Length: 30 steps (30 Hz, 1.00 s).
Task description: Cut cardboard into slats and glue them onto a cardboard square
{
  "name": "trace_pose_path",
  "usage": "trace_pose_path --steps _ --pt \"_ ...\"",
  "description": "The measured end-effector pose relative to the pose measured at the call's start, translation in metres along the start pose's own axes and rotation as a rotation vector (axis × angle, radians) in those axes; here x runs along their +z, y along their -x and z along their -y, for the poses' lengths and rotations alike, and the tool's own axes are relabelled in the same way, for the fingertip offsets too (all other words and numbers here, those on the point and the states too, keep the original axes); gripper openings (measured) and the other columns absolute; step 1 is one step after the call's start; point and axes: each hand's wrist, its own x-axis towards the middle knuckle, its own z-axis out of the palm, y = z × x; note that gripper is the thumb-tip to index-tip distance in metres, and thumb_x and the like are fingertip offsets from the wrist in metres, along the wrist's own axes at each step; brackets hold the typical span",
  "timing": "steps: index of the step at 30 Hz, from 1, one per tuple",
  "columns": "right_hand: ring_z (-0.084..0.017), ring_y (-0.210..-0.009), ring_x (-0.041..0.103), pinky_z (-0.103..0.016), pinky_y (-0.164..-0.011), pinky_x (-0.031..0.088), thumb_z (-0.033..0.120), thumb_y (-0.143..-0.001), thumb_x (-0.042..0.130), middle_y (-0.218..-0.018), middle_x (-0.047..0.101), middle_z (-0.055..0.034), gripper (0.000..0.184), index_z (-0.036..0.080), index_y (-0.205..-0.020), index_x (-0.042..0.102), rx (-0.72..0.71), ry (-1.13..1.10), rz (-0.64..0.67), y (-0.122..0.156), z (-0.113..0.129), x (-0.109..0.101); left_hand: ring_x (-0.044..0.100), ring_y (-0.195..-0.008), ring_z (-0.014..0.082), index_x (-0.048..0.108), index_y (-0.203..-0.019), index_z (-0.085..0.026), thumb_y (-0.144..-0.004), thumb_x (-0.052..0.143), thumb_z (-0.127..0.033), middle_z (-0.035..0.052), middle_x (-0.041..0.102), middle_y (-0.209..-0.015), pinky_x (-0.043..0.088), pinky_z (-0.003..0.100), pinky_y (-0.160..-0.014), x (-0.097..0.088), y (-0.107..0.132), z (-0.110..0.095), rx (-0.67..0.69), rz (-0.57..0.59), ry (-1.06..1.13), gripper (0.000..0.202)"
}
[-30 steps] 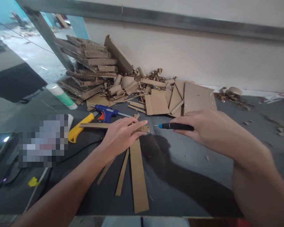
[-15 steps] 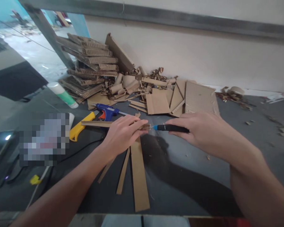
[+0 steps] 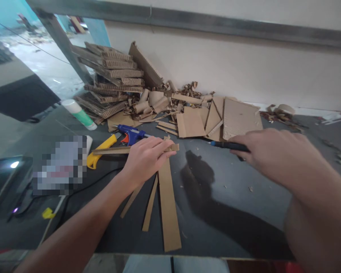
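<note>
the left hand [image 3: 146,157] is closed on a narrow cardboard strip [image 3: 116,150], fingers curled over its right end so the strip runs out to the left of the hand, level and just above the tabletop [image 3: 233,197]. the right hand [image 3: 265,151] is wrapped around a black craft knife [image 3: 226,145], its blue-tipped end pointing left toward the strip but apart from it.

the strip looks light and thin, corrugated, so it likely bends or creases easily if pinched hard or held only at the far tip; a hold near the end being worked, as here, should keep it steadier. its edges look rough rather than slippery. the knife seems light and stiff, best held on the dark barrel, well back from the blade end.

under the left hand lie a wider cardboard strip [image 3: 169,212] and two thinner ones [image 3: 150,208], flat on the tabletop. beyond the left hand sit a blue glue gun [image 3: 130,134] and a yellow cutter [image 3: 100,149], with stacked cardboard scraps [image 3: 113,83] farther off.
</note>
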Motion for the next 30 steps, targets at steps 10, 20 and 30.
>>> trace_pose_path --steps 10,20,30 --pt "-0.028 -0.094 0.068 -0.035 -0.073 0.049 0.027 -0.098 0.046 -0.103 0.073 -0.015 0.03 0.013 -0.114 0.067 0.03 -0.023 0.244 -0.031 0.017 0.035 0.061 -0.096 0.0235 0.056 -0.131 -0.015 -0.102 0.039 -0.021 0.013 0.068 -0.106 0.051 0.038 -0.084 -0.001 -0.001 -0.004 0.046 0.07 0.051 0.033" --pt "-0.029 -0.11 0.059 -0.045 -0.094 0.049 0.028 -0.095 0.055 -0.113 0.064 -0.0155 0.025 0.016 -0.113 0.068 -0.025 -0.316 -0.145 -0.003 0.046 0.083 0.066 -0.092 0.0192 0.068 -0.113 -0.018 -0.097 0.053 -0.019 0.0092 0.07 -0.099 0.054 0.03 -0.083 -0.03 -0.015 -0.009 0.015 -0.212 0.039 0.022" --pt "-0.009 -0.054 0.053 -0.024 -0.052 0.046 0.053 -0.09 0.06 -0.081 0.065 -0.0018 0.041 0.018 -0.111 0.065 0.069 -1.379 0.065 0.009 0.087 0.09 0.066 -0.066 0.0137 0.068 -0.094 -0.015 -0.082 0.074 -0.036 0.0002 0.067 -0.073 0.057 0.025 -0.059 -0.012 -0.064 -0.054 -0.628 -0.423 1.159 0.025"
